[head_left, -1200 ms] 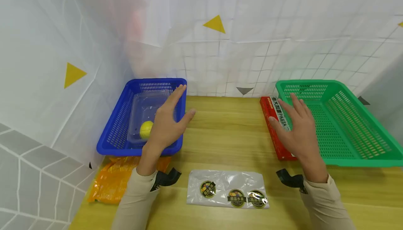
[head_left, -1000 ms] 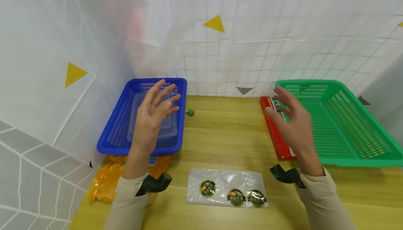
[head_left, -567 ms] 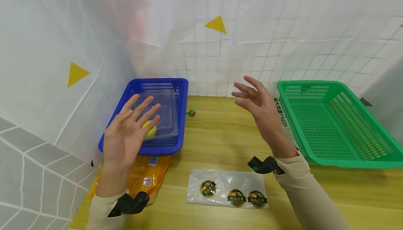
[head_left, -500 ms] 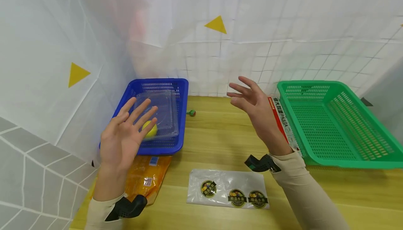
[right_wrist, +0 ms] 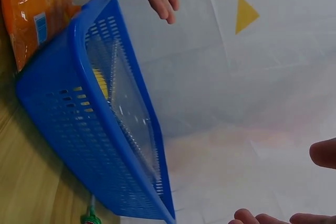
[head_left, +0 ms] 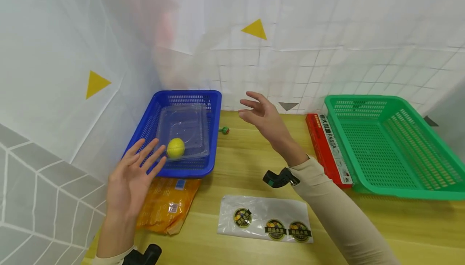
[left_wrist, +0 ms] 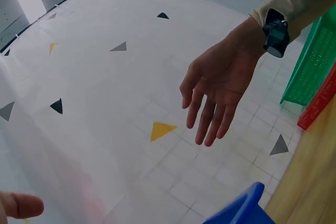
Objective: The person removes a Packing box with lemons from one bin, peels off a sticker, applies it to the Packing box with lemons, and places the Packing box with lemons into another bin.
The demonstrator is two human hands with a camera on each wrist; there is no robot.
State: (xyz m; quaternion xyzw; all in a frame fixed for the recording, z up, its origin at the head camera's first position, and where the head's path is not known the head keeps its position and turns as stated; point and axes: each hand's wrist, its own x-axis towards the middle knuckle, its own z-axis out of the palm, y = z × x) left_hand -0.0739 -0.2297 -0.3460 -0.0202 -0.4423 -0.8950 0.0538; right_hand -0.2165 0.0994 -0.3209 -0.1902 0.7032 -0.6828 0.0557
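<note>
My left hand (head_left: 130,182), palm up with fingers spread, hovers over the front left corner of a blue basket (head_left: 189,173) and holds nothing. In the basket are a clear plastic box (head_left: 192,119) and a yellow ball (head_left: 176,148). My right hand (head_left: 270,124) hangs in the air right of the basket, fingers loosely bent and nothing in them. Below and left of it on the table lies a small green-and-red lollipop (head_left: 225,130), its stick towards the basket. Beneath my left wrist, partly hidden, is an orange packet (head_left: 170,204).
A red pasta box (head_left: 328,150) lies along the left side of a green basket (head_left: 408,192). A clear bag with round fruit stickers (head_left: 265,218) is flat on the wooden table (head_left: 254,253) at the front. White sheeting (head_left: 308,15) closes off the back and left.
My left hand has moved from over the blue basket towards the front left, turning palm up. My right hand has moved left, away from the pasta box. The view has shifted slightly left.
</note>
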